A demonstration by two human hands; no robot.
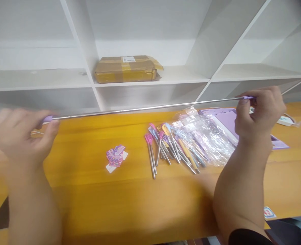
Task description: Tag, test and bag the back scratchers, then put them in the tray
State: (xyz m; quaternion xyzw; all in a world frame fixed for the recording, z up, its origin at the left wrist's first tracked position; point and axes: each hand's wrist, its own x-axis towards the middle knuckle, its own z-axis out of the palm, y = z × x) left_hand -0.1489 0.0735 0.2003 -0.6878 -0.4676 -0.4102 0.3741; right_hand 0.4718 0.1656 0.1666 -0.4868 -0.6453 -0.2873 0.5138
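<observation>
My left hand and my right hand stretch a long, thin telescopic back scratcher between them above the table. Its metal rod is drawn out, and a purple end is pinched in each hand. The fingers of both hands are closed. Below the rod lies a pile of similar back scratchers with pink, blue, yellow and purple hand-shaped heads. Left of that pile are small printed pink and purple cards.
Clear plastic bags lie right of the pile, partly over a purple flat case. Behind the table stand white shelves holding a taped cardboard box. A sticker is near the front edge.
</observation>
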